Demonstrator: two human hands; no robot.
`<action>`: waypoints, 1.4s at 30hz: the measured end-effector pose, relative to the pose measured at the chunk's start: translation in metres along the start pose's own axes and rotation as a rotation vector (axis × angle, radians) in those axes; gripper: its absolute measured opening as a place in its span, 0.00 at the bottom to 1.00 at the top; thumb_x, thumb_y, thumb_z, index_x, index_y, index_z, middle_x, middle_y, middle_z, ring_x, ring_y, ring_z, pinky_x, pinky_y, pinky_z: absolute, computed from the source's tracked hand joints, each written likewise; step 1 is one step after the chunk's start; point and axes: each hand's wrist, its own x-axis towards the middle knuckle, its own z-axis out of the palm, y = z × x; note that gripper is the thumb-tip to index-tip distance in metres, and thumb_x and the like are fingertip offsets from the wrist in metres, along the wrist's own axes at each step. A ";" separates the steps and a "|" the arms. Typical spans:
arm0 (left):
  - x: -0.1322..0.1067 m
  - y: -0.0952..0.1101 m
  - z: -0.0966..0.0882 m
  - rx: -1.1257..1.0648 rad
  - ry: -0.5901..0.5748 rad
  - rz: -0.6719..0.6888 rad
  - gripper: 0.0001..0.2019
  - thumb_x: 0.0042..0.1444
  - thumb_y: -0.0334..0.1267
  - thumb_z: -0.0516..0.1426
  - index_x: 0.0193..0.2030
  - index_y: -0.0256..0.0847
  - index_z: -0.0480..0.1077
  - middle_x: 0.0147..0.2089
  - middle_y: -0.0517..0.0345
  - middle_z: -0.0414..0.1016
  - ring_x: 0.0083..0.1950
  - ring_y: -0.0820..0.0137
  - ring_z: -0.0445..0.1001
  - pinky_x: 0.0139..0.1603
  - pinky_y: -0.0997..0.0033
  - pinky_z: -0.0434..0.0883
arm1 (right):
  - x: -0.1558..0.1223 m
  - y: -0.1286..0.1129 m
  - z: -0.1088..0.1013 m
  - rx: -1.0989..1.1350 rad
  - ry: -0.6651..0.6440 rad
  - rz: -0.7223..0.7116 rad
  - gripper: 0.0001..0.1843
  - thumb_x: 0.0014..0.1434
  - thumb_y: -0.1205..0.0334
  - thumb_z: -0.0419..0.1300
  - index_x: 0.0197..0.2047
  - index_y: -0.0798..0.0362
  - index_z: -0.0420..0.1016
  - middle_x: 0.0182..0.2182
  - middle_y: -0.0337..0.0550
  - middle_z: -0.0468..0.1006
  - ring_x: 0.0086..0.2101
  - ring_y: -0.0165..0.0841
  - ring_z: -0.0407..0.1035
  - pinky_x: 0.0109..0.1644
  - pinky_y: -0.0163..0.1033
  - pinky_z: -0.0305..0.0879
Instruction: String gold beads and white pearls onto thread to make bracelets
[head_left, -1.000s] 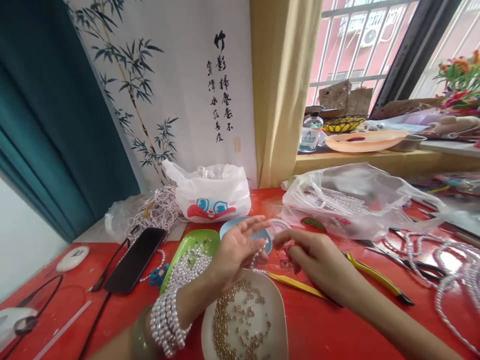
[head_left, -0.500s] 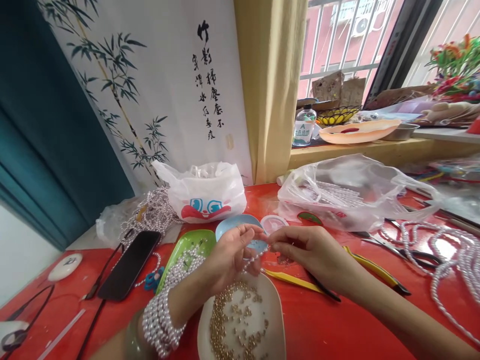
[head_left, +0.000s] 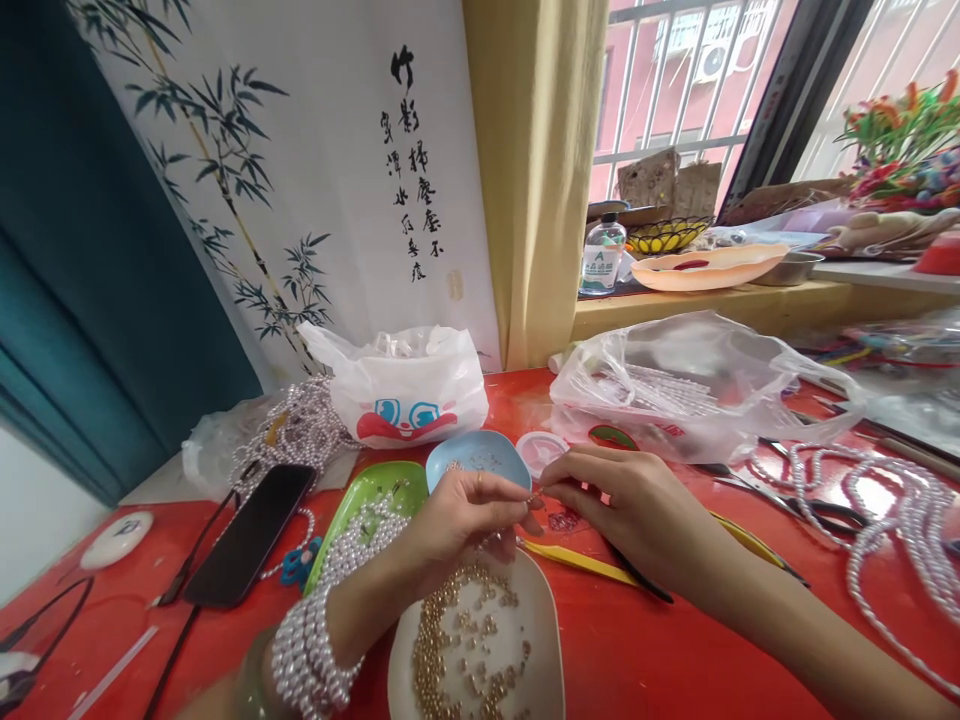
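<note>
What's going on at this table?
A person's left hand and right hand are nearly fingertip to fingertip over what looks like fine beadwork, too small to make out. Strands of pearly beads circle the left wrist. Loose gold beads lie in the off-white plate nearest the person; a green tray holds paler ones, with a blue dish beside it.

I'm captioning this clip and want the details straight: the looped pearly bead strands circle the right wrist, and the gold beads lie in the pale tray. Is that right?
Not quite: the head view shows the looped pearly bead strands circling the left wrist, not the right. The gold beads do lie in the pale tray.
</note>
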 end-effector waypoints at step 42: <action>0.003 0.003 0.001 -0.219 0.153 0.081 0.08 0.42 0.32 0.63 0.31 0.35 0.70 0.32 0.56 0.74 0.32 0.76 0.71 0.36 0.76 0.65 | 0.003 -0.010 0.013 0.199 -0.071 0.375 0.14 0.54 0.65 0.52 0.18 0.53 0.66 0.12 0.35 0.65 0.14 0.25 0.60 0.16 0.30 0.53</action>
